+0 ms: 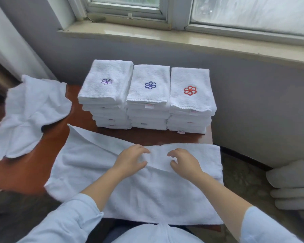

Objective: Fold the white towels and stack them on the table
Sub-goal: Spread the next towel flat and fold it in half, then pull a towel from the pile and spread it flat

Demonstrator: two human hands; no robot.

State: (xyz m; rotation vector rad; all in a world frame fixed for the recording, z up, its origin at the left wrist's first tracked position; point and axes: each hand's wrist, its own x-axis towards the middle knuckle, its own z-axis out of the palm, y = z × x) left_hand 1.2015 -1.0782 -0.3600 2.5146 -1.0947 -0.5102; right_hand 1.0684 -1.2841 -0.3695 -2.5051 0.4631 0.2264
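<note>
A white towel (147,195) lies spread across the near half of the brown table (47,151), its far part folded over toward me. My left hand (131,159) and my right hand (184,162) rest on that folded flap near the middle, fingers curled and pinching at the cloth. Behind them stand three stacks of folded white towels: the left one (105,88) topped with a purple flower emblem, the middle one (148,88) with a blue emblem, the right one (190,92) with a red emblem.
A crumpled pile of unfolded white towels (28,113) lies at the table's left edge. A grey wall and a window sill (165,39) rise behind the stacks. More folded white cloth (293,186) sits low at the right, off the table.
</note>
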